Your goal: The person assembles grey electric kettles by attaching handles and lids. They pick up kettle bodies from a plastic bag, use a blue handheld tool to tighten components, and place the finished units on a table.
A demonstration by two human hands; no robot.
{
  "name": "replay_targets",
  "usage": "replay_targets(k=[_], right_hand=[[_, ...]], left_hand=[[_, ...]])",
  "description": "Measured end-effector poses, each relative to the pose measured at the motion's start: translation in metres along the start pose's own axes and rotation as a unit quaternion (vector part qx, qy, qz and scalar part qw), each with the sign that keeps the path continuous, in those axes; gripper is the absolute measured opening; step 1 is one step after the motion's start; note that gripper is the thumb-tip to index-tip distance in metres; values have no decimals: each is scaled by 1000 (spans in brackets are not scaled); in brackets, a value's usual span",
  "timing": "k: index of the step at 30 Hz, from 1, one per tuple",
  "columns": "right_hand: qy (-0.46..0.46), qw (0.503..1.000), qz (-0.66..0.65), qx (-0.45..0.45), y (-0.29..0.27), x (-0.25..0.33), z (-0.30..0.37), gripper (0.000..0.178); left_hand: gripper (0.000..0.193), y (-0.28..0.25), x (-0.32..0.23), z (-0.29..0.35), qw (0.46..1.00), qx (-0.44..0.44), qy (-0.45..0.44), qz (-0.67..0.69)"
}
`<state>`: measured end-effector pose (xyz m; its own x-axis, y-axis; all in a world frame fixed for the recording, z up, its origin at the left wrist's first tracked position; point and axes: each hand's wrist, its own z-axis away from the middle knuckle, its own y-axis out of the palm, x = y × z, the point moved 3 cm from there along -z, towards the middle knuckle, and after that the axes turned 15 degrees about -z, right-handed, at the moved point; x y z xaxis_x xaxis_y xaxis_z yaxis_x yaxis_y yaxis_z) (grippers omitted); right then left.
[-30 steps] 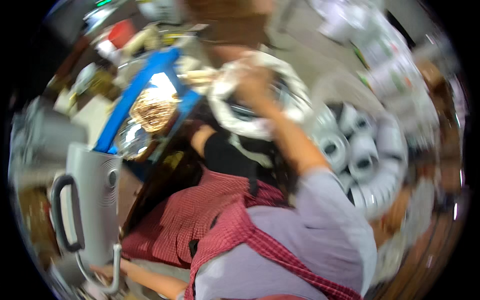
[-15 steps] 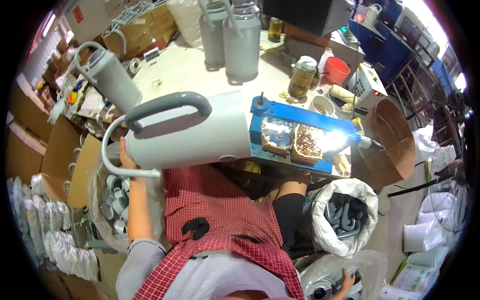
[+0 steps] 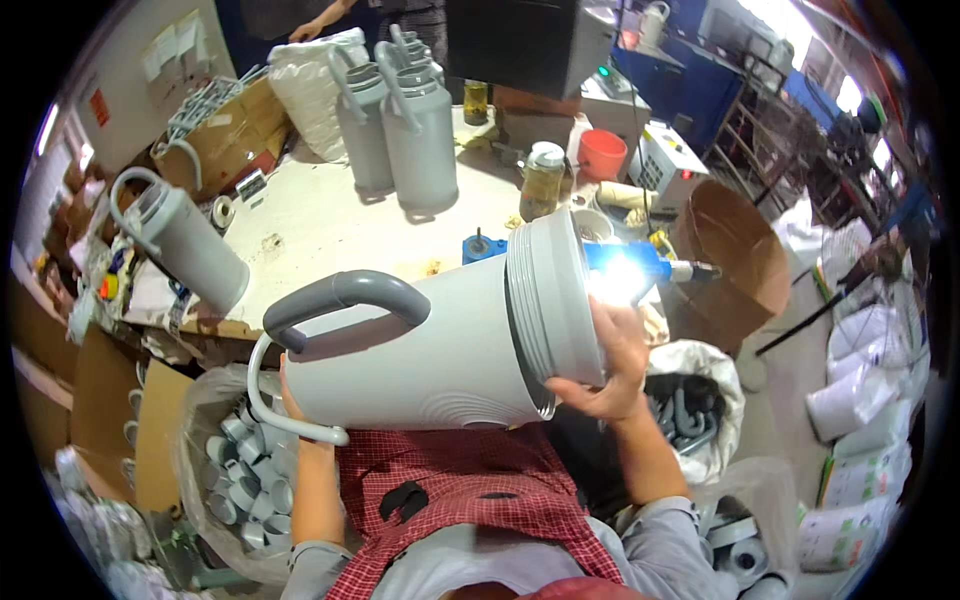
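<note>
A light grey plastic jug (image 3: 400, 360) with a dark grey handle (image 3: 350, 290) and a thin curved bail (image 3: 256, 385) lies sideways before my apron. My left hand (image 3: 290, 395) grips its left end, most of the fingers hidden behind it. My right hand (image 3: 612, 365) is closed round a ribbed grey base cap (image 3: 555, 305), held tilted at the jug's wide right end. A dark gap shows along part of the rim between them. Behind the cap, a blue fixture (image 3: 482, 247) with a bright lamp (image 3: 622, 275) is largely hidden.
Upright grey jugs (image 3: 420, 140) stand on the table (image 3: 310, 235), another jug (image 3: 190, 240) leaning at left. A glass jar (image 3: 542, 180) and red bowl (image 3: 602, 153) sit farther back. Bags of grey rings (image 3: 250, 480) and dark handles (image 3: 690, 415) flank me. Someone's hand (image 3: 310, 32) shows far off.
My right hand has come up from the lower-right plastic bag with the base cap and brought it to the jug's wide end. The view has shifted, and the jug now sits lower in it.
</note>
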<state>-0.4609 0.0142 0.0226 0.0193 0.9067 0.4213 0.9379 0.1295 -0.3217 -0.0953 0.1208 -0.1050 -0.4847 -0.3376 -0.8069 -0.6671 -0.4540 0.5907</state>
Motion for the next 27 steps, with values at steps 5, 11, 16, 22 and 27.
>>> replay_targets(k=[5, 11, 16, 22, 27], right_hand=[[-52, 994, -96, 17, 22, 2, -3, 74], [-42, 977, -207, 32, 58, -4, -1, 73], [298, 878, -372, -39, 110, -25, 28, 59], [617, 638, -454, 72, 200, -71, 45, 54], [490, 741, -456, 56, 238, -100, 37, 60]], left_hand=[[38, -3, -7, 13, 996, -82, -36, -9], [33, -33, -56, 37, 882, -181, 182, -394], [38, -47, -123, 95, 812, -236, 376, -378], [41, -62, -181, 130, 719, -297, 306, -549], [39, -90, -192, 92, 800, -368, 301, -365]])
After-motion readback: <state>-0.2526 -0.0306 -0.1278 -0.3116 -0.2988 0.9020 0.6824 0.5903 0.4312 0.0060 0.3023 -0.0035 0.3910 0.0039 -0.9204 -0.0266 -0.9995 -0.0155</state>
